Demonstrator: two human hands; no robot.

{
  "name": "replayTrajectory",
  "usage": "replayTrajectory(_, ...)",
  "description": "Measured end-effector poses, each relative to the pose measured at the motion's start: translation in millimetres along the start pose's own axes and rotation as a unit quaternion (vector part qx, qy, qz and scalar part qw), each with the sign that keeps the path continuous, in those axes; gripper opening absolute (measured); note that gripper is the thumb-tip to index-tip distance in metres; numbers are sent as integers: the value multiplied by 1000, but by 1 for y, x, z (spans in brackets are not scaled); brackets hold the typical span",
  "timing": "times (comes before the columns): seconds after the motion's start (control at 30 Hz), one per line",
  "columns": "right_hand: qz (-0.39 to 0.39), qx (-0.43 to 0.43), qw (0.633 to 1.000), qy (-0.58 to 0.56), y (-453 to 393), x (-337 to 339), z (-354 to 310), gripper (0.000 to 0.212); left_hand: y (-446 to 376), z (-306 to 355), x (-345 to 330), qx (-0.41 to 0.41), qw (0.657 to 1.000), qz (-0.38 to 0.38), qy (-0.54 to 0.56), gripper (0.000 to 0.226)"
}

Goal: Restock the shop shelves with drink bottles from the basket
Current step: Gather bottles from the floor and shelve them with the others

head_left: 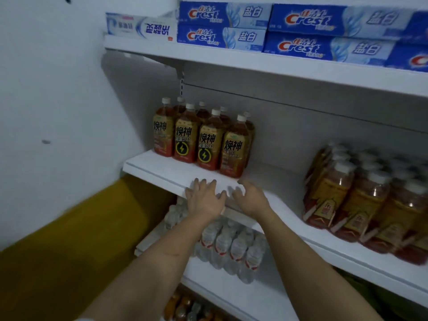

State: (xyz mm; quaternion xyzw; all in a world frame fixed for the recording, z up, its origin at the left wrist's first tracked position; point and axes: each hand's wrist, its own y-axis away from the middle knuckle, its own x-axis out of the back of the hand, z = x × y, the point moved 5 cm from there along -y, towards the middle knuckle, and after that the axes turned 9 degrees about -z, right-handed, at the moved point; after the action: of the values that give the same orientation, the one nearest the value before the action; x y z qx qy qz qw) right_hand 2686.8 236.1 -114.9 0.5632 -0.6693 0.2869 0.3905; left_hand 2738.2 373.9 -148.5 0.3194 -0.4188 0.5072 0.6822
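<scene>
Several amber drink bottles [203, 137] with yellow-and-red labels and white caps stand in two rows at the left end of the middle white shelf [159, 169]. My left hand [203, 198] and my right hand [251, 196] hover side by side at the shelf's front edge, just in front of those bottles. Both hands have spread fingers and hold nothing. The basket is out of view.
A shrink-wrapped pack of similar amber bottles [361, 200] sits at the right of the same shelf. Toothpaste boxes [303, 31] fill the shelf above. Clear water bottles [231, 246] stand on the shelf below. A white wall with a yellow base [58, 239] is at left.
</scene>
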Motion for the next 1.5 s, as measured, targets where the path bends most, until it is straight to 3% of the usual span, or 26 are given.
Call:
replayTrajectory(0.17,-61,36,991,114,80,-23,-1,59,91,-20,-4,53,998,-21,-23,65)
replayTrajectory(0.33,-112,93,985,97,159,-65,-2,63,195,-50,-18,113,993,-15,-27,63)
replayTrajectory(0.53,-200,147,963,101,231,-135,-30,69,298,-101,-30,203,976,-61,-40,70)
replayTrajectory(0.83,-328,180,917,136,351,-245,-82,69,438,-197,-45,316,938,-138,-41,73)
replayTrajectory(1.07,-401,206,873,187,452,-359,-129,75,590,-292,-57,418,896,-153,16,74)
replayTrajectory(1.3,-479,264,819,175,571,-441,-179,63,730,-364,-80,478,862,-156,68,72)
replayTrajectory(1.5,-484,264,808,209,600,-475,-183,72,763,-392,-96,471,864,-161,75,70)
